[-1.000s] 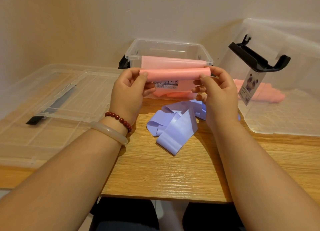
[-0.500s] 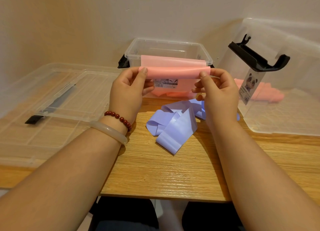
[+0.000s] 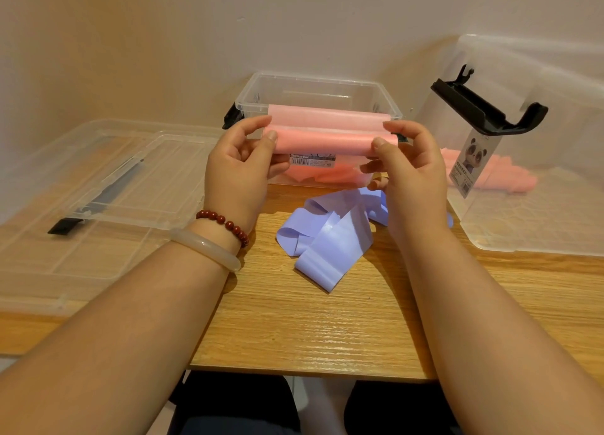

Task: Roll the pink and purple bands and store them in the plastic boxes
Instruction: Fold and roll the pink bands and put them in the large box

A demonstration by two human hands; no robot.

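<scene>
Containing pink bands (image 3: 516,179): small box (image 3: 313,76), tipped box (image 3: 539,232).

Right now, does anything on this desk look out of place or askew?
The large clear box on the right seems tipped on its side, its black handle jutting up. The purple band lies loose and crumpled on the desk, unrolled.

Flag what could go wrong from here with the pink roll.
1. The left hand and right hand pinch the pink band only at its ends, so the unsupported middle may loosen or roll unevenly.
2. The unrolled part lies over the front rim of the small clear box. Winding it could drag on the rim or tug the box.
3. The purple band lies loose under the right wrist and could be swept aside.
</scene>
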